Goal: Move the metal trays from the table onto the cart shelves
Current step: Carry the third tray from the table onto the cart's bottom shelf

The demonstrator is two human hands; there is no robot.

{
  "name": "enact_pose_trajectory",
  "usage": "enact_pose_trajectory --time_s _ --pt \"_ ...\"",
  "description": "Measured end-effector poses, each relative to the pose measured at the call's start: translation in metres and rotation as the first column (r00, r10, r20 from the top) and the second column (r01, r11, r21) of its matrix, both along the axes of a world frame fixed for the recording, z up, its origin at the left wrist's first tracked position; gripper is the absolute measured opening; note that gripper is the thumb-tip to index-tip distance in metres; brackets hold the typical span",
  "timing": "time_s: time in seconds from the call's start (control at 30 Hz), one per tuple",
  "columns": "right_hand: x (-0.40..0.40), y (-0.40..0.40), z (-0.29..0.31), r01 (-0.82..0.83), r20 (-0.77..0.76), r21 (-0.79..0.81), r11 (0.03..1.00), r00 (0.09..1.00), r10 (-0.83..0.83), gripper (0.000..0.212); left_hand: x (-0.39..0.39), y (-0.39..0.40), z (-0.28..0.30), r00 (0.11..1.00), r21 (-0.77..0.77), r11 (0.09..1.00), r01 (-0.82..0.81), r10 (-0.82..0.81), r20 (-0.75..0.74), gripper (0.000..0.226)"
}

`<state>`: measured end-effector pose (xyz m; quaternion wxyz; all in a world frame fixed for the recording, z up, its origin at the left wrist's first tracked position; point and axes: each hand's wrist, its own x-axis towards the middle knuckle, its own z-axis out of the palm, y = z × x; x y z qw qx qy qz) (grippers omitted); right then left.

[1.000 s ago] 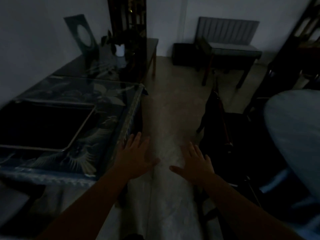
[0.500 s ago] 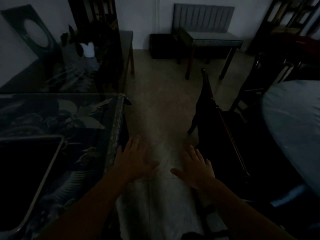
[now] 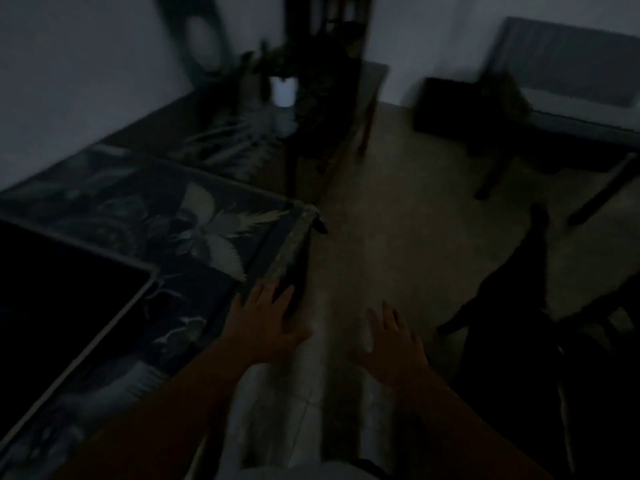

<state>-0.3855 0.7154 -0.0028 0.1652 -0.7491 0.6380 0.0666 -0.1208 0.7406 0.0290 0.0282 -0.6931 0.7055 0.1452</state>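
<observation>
The room is dim and the picture is blurred. A large metal tray (image 3: 52,306) with a pale rim lies on the table (image 3: 194,216) at the left, on a dark leaf-patterned cloth. My left hand (image 3: 263,320) hovers palm down at the table's right edge, fingers apart, holding nothing. My right hand (image 3: 394,348) is spread over the floor beside it, also holding nothing. A dark frame (image 3: 512,296) at the right may be the cart; I cannot tell its shelves.
A second dark table (image 3: 242,133) with a white pot (image 3: 284,90) and a plant stands further back on the left. A grey bench (image 3: 568,133) and a dark box (image 3: 446,109) stand against the far wall. Pale floor (image 3: 398,220) runs between the table and the dark frame.
The view has swung back left and tilted, so more of the tray and table show. Both hands stay spread and empty, with the left hand now at the table's edge.
</observation>
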Motion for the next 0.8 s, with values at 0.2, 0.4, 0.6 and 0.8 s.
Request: enact_pose_trajectory --time_s 0.2,0.4,0.6,0.8 --pt "0.137 -0.081 -0.006 -0.564 0.056 0.023 0.825 0.825 0.562 0.108 0.093 0.059 -0.018 0.839 0.046 0.839 -0.543 0.544 -0.015 0.099" --pt "0.292 -0.076 -0.013 -0.851 0.037 0.106 0.515 0.521 0.853 0.115 0.156 0.148 -0.046 0.51 0.17 0.503 -0.847 0.86 0.0 0.122" --pt "0.413 -0.052 -0.023 -0.934 0.023 0.1 0.342 0.346 0.938 0.106 0.211 0.155 -0.072 0.362 0.149 0.366 -0.919 0.931 -0.054 0.121" --pt "0.472 -0.054 -0.053 -0.948 -0.063 0.065 0.312 0.308 0.949 0.085 0.254 0.151 -0.101 0.29 0.202 0.293 -0.934 0.956 -0.046 0.089"
